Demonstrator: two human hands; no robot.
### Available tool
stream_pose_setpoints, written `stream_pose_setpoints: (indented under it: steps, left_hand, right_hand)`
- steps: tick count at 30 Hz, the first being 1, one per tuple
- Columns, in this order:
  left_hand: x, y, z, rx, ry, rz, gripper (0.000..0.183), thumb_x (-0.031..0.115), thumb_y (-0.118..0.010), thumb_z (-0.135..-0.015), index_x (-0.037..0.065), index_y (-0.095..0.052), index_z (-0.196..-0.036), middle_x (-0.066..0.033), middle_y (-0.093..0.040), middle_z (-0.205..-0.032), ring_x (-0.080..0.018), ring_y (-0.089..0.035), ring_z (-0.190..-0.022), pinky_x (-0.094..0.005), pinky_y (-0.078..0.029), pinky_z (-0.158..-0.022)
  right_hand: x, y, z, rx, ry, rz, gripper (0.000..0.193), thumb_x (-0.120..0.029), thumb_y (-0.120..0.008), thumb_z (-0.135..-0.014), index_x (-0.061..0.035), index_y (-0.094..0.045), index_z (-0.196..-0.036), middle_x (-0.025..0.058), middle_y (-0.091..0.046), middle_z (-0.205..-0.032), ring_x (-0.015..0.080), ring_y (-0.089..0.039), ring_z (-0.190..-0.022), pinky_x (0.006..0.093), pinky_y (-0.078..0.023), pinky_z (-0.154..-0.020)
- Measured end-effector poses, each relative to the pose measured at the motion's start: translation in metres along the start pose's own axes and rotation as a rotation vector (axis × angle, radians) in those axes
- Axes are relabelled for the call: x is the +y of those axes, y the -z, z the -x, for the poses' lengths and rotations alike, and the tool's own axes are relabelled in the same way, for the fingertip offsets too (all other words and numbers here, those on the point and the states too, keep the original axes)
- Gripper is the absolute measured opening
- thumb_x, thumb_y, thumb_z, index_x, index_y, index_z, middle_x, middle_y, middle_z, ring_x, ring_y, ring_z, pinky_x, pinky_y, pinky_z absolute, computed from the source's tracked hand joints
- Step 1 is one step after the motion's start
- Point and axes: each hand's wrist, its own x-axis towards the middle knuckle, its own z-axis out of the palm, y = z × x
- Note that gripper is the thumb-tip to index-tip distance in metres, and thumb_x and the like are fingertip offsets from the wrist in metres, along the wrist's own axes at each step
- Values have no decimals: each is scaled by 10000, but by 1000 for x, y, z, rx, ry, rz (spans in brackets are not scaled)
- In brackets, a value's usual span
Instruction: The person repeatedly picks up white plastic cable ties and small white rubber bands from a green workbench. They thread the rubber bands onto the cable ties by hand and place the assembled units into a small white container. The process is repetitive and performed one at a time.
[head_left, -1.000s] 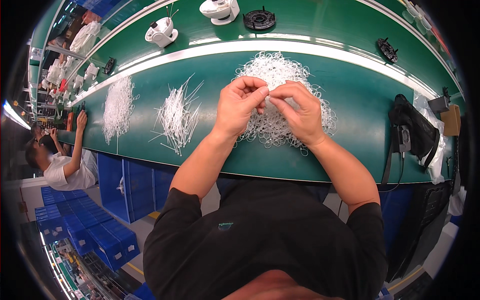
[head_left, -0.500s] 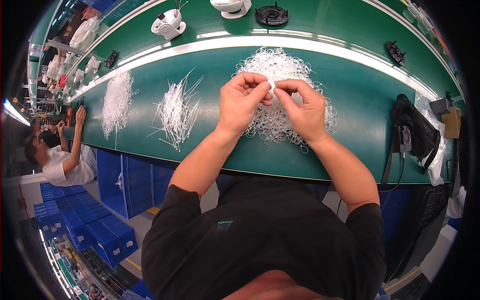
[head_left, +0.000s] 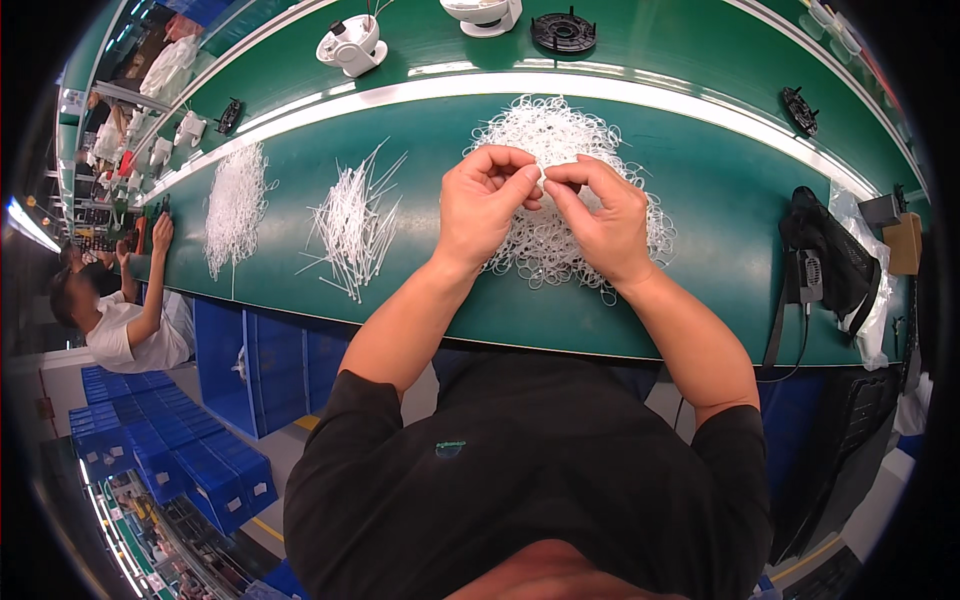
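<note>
Over a large pile of looped white cable ties [head_left: 545,245], my two hands meet fingertip to fingertip. My left hand [head_left: 485,205] is closed in a pinch of thumb and forefinger. Opposite it, my right hand [head_left: 605,225] pinches too. Between the fingertips shows a small bit of a white cable tie [head_left: 542,177]; the fingers hide most of it. To the left lies a smaller heap of straight white cable ties [head_left: 355,225]. Farther left is another heap of white cable ties [head_left: 235,210], some of them curled.
Beyond the green tabletop [head_left: 430,290], a green belt carries white housings [head_left: 352,45] and black round parts [head_left: 563,33]. A black mesh bag [head_left: 840,265] with a cable lies at the right. Blue bins [head_left: 220,470] stand lower left, near a seated co-worker [head_left: 130,330].
My right hand has shifted slightly left, bringing its fingertips closer to my left hand's. The parts on the far belt have moved a little to the right.
</note>
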Motion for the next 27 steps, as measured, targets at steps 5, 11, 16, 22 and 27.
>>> stream_pose_setpoints:
  steps: [5, 11, 16, 22, 27]
  left_hand:
    - [-2, -1, 0, -5, 0, 12, 121, 21, -688, -948, -46, -660, -1045, -82, -697, -930, -116, -685, -773, -262, -608, -669]
    - [-11, 1, 1, -80, -85, -158, 94, 20, -694, -926, -12, -700, -1014, -49, -702, -923, -101, -663, -747, -241, -554, -646]
    - [-2, 6, -1, -121, -266, -525, 96, 20, -726, -892, -5, -726, -984, -47, -692, -891, -98, -660, -784, -252, -536, -694]
    - [16, 52, -18, -13, -302, -829, 99, 82, -734, -869, 11, -713, -935, -121, -704, -878, -233, -685, -769, -342, -548, -701]
    - [40, 138, -27, 196, -156, -1389, 120, 129, -738, -841, 33, -719, -911, -145, -715, -873, -301, -702, -801, -392, -548, -749]
  right_hand:
    - [2, -1, 2, 11, -25, -10, 99, -7, -736, -833, -39, -718, -926, 87, -706, -808, 231, -659, -731, 347, -517, -714]
    - [2, -2, 1, 44, -101, -28, 100, -15, -750, -840, -23, -701, -927, 93, -710, -838, 201, -661, -737, 328, -523, -702]
    - [-2, -2, 1, 19, -194, -18, 118, -23, -751, -852, -29, -692, -953, 89, -710, -842, 197, -664, -735, 346, -531, -774]
    - [5, 1, -2, -38, -64, 147, 95, -78, -748, -866, -61, -698, -946, 62, -708, -869, 229, -647, -799, 400, -464, -903]
    - [6, 2, -3, -50, -30, 174, 111, -89, -740, -870, -73, -695, -971, 50, -704, -894, 235, -640, -852, 403, -442, -910]
